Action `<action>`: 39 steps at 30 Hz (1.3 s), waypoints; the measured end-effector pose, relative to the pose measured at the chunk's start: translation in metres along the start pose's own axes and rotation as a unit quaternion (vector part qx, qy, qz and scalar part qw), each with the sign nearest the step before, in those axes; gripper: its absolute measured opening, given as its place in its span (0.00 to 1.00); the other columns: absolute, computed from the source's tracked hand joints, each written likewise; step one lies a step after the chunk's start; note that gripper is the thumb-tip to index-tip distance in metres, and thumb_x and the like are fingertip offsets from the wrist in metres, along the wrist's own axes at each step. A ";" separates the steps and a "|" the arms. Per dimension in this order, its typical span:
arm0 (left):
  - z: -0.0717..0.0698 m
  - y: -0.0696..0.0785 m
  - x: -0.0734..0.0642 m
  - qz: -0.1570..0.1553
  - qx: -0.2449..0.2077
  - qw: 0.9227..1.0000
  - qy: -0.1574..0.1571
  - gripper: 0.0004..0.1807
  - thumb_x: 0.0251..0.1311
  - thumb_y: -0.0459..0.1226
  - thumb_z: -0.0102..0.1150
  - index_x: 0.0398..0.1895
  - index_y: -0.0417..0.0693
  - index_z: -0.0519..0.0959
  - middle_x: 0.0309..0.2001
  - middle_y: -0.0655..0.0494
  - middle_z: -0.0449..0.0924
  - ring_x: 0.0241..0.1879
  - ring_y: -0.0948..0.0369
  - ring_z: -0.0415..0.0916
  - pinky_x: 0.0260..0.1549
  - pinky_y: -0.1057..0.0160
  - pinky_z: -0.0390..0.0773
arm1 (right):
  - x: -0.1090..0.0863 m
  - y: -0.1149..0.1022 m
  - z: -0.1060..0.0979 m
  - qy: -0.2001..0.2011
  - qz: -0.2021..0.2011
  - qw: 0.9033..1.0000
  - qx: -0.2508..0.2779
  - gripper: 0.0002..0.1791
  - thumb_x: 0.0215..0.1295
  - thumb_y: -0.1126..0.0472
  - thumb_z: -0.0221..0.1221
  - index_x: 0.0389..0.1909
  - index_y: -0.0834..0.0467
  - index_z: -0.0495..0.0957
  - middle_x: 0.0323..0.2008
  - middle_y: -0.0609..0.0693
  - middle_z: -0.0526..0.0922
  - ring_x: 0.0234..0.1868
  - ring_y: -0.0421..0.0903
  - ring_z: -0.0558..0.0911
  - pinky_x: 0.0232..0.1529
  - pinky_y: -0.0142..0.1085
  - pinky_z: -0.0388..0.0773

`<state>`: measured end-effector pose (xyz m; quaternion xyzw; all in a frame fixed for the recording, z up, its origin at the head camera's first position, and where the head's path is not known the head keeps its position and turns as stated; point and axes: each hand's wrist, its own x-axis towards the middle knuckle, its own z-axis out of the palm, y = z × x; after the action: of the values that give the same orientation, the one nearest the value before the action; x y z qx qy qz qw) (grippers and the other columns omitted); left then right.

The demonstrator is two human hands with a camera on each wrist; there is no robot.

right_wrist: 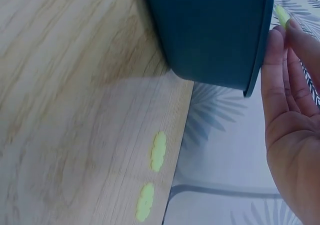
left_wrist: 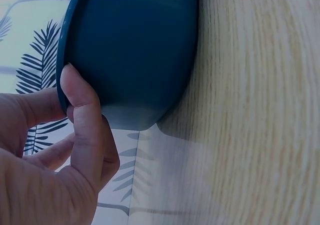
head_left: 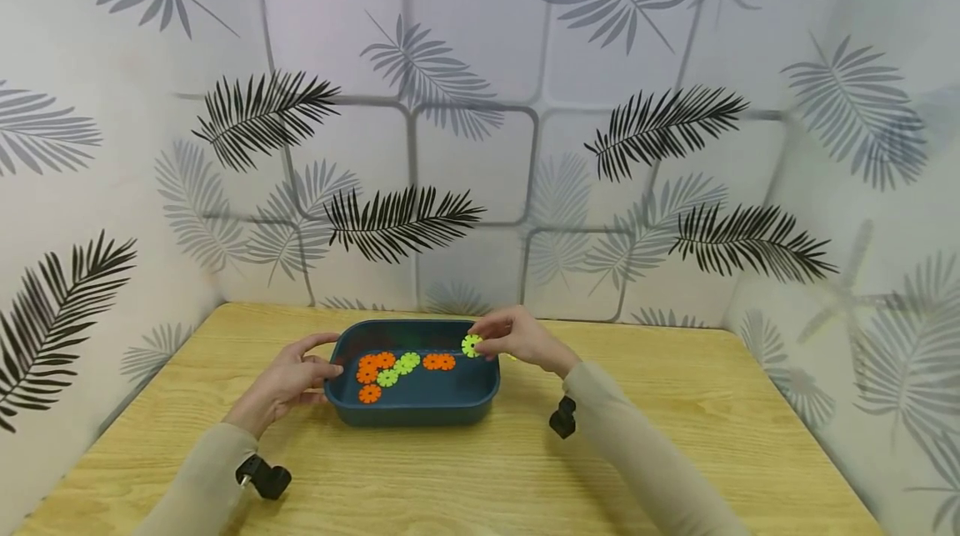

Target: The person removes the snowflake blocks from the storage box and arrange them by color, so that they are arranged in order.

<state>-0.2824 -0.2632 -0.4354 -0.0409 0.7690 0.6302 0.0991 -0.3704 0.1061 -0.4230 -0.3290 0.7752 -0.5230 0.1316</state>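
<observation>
A dark blue rectangular tray [head_left: 412,416] stands on the wooden table. My left hand [head_left: 287,379] grips its left end, thumb over the rim, as the left wrist view [left_wrist: 82,135] also shows. Above the tray's right end, my right hand [head_left: 519,341] pinches a yellow-green notched disc [head_left: 469,345] between thumb and fingers. In the right wrist view that hand [right_wrist: 292,100] is right at the tray's rim. Inside the tray lie several orange notched discs [head_left: 369,393], mostly at the left, and a few yellow-green discs [head_left: 407,363] among them.
Two more yellow-green discs [right_wrist: 158,151] lie on the table beyond the tray's right end, mostly hidden by my right hand in the head view. The wooden tabletop [head_left: 450,478] ends at a leaf-patterned backdrop [head_left: 465,269] behind and on both sides.
</observation>
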 end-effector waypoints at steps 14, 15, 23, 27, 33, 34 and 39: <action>0.000 0.000 0.000 -0.002 -0.004 1.000 -0.003 0.37 0.66 0.30 0.56 0.76 0.50 0.54 0.37 0.49 0.75 0.23 0.63 0.74 0.23 0.64 0.82 | -0.015 0.019 -0.028 0.009 0.025 1.000 -0.005 0.17 0.64 0.67 0.63 0.53 0.65 0.80 0.41 0.60 0.83 0.43 0.70 0.82 0.45 0.63 0.78; 0.000 0.000 0.000 -0.002 -0.004 1.000 -0.003 0.37 0.66 0.30 0.56 0.76 0.50 0.55 0.37 0.49 0.75 0.23 0.63 0.74 0.23 0.65 0.82 | -0.016 0.020 -0.030 0.007 0.025 1.000 -0.010 0.17 0.64 0.66 0.63 0.53 0.65 0.79 0.41 0.61 0.83 0.43 0.69 0.82 0.44 0.62 0.79; 0.000 0.000 0.000 -0.002 -0.003 1.000 -0.001 0.36 0.66 0.30 0.56 0.76 0.50 0.55 0.39 0.47 0.75 0.24 0.62 0.75 0.23 0.64 0.82 | -0.026 0.029 -0.047 0.002 0.035 0.999 -0.026 0.19 0.67 0.66 0.60 0.58 0.65 0.77 0.47 0.66 0.79 0.43 0.62 0.83 0.45 0.58 0.80; 0.000 0.000 0.001 -0.001 -0.004 1.000 -0.003 0.36 0.66 0.30 0.56 0.76 0.50 0.55 0.39 0.47 0.75 0.25 0.62 0.77 0.23 0.64 0.82 | -0.031 0.032 -0.055 0.011 0.044 0.999 -0.027 0.19 0.67 0.65 0.60 0.58 0.64 0.78 0.44 0.64 0.79 0.44 0.65 0.82 0.46 0.57 0.81; -0.001 0.000 0.002 -0.002 -0.003 1.000 -0.002 0.37 0.66 0.30 0.56 0.76 0.50 0.55 0.39 0.47 0.76 0.25 0.61 0.77 0.24 0.64 0.82 | -0.038 0.042 -0.066 0.023 0.064 0.997 -0.036 0.21 0.66 0.65 0.62 0.58 0.67 0.76 0.44 0.60 0.80 0.42 0.60 0.83 0.44 0.50 0.83; -0.001 0.000 0.002 -0.002 -0.002 1.000 -0.002 0.37 0.66 0.31 0.56 0.76 0.49 0.55 0.39 0.47 0.76 0.25 0.61 0.77 0.24 0.64 0.82 | -0.040 0.043 -0.068 0.025 0.068 0.997 -0.037 0.21 0.66 0.65 0.62 0.58 0.68 0.76 0.44 0.60 0.80 0.42 0.58 0.84 0.44 0.50 0.83; 0.000 0.000 0.002 -0.002 -0.002 1.000 -0.004 0.37 0.66 0.31 0.56 0.76 0.50 0.55 0.39 0.48 0.77 0.26 0.60 0.78 0.24 0.63 0.82 | -0.047 0.049 -0.073 0.034 0.080 0.995 -0.038 0.22 0.65 0.67 0.62 0.57 0.71 0.75 0.44 0.64 0.80 0.39 0.54 0.84 0.45 0.52 0.83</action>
<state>-0.2840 -0.2634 -0.4358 -0.0404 0.7674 0.6315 0.1031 -0.3940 0.2010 -0.4434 -0.2526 0.8223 -0.4919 0.1346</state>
